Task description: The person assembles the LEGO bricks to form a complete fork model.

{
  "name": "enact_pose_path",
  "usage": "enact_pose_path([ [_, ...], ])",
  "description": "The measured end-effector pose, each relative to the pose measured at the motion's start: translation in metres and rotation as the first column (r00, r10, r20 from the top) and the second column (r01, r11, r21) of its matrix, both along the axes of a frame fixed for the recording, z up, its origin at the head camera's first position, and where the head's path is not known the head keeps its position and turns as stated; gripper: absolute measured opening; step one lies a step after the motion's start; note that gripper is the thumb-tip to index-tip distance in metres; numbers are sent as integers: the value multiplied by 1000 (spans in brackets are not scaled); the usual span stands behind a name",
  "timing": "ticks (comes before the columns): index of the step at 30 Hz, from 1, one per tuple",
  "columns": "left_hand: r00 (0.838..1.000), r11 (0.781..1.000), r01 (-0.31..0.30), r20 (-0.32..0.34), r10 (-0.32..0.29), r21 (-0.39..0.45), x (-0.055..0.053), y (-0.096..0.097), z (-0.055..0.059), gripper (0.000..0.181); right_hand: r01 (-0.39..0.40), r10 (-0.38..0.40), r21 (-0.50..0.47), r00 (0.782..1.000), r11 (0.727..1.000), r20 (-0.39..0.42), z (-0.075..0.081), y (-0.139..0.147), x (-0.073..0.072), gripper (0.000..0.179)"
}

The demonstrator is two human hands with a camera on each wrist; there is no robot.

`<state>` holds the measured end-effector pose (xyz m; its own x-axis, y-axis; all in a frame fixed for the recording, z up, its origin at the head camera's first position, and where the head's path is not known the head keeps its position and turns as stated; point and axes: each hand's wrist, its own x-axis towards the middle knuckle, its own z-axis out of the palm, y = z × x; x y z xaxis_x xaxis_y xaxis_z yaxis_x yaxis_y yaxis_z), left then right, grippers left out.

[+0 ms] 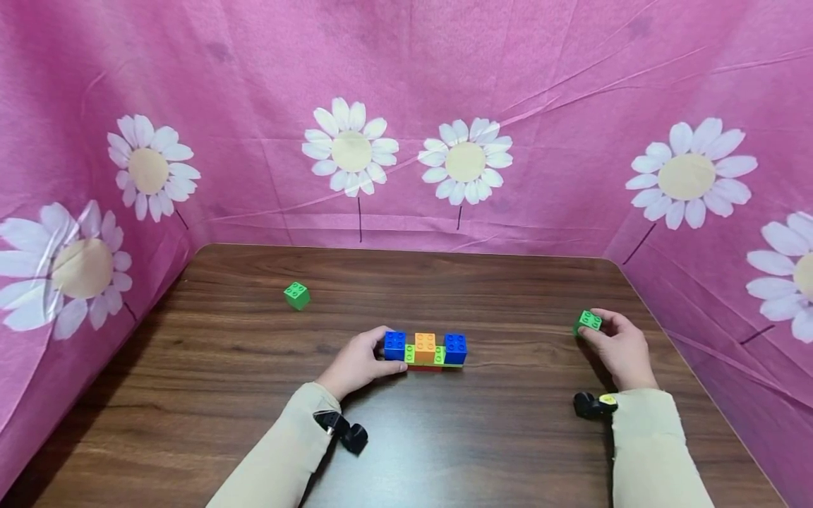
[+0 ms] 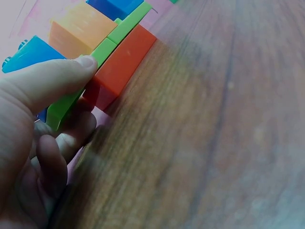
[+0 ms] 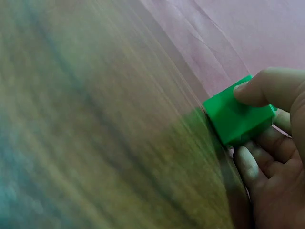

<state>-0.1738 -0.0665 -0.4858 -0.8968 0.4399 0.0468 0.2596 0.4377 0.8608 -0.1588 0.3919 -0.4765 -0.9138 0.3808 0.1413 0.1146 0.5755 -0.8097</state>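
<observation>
A built row of toy bricks stands mid-table: a red brick (image 2: 125,67) below, light green plates (image 2: 128,24) over it, and a blue brick (image 1: 395,343), an orange brick (image 1: 425,347) and another blue brick (image 1: 455,347) on top. My left hand (image 1: 358,363) grips the left end of this row, thumb on the near side and fingers behind. Over on the right, my right hand (image 1: 621,351) pinches a green brick (image 3: 240,112) between thumb and fingers, at the table surface. The far sides of both held pieces are hidden.
Another green brick (image 1: 296,295) lies alone at the back left of the wooden table (image 1: 508,423). A pink cloth (image 1: 406,56) with white flowers hangs around the back and sides. Black wrist cameras sit on both sleeves.
</observation>
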Motion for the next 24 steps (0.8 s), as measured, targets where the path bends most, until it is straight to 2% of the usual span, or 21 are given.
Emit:
enact_pose_path([
  [5,1000,1000,-10,-5,10,21,0,0,-1,40,12,-13,-89,1000,996,-17,3,-3,-1,47],
  [8,1000,999,-23,-15,24,37,0,-1,-1,38,-11,8,-101,1000,995,-25,5,-6,0,45],
  [12,998,995,-56,-11,57,79,1,-1,-1,38,-52,50,-59,998,997,-33,8,-12,0,48],
  [17,994,979,-108,33,104,172,1,0,-2,40,-115,114,-31,993,993,-30,10,-22,-2,51],
  [24,990,957,-137,77,120,257,-1,1,-1,38,-172,173,25,984,985,-46,13,-38,-5,47],
])
